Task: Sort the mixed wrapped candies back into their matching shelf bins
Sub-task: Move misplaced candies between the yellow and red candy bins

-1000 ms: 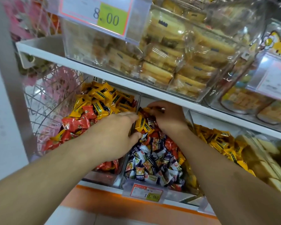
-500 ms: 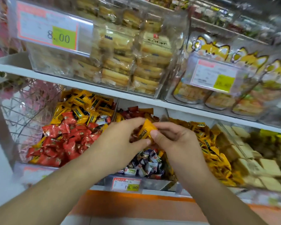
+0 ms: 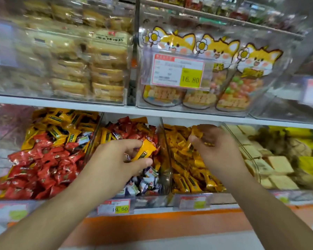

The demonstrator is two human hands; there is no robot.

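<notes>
The white lower shelf [image 3: 152, 112] carried a row of clear plastic bins. From its left end we saw the left bin [image 3: 43, 156], holding yellow bars heaped over red wrapped candies. Next came the middle bin [image 3: 126, 184], a mix of red, yellow and blue-white pieces. Third was the right bin [image 3: 188, 159], filled almost wholly with yellow-orange bars.

We judged the main risk to be a misplaced drop. The clear divider wall [image 3: 165, 159] between the middle and right bins stood close to both hands. A bar released near its top edge could slide back into the mixed heap. A second risk was spillage over the shelf's front edge, since the piles stood high against the bin fronts. The blur at the frame edges suggested a moving head, which would make aim less sure.

The left hand [image 3: 116, 159] hovered over the middle bin, near its right wall. It gripped a yellow-orange wrapped candy bar [image 3: 145, 149] with a dark label. The bar lay tilted between the curled fingers [image 3: 132, 144] above it and the thumb [image 3: 143, 162] beneath. Its upper end projected past the fingertips toward the divider.

The right hand [image 3: 211, 147] was above the right bin, toward the back. Its fingers curled loosely. Small yellow wrappers [image 3: 209, 144] showed at the palm, but we could not tell whether they were held.
</notes>
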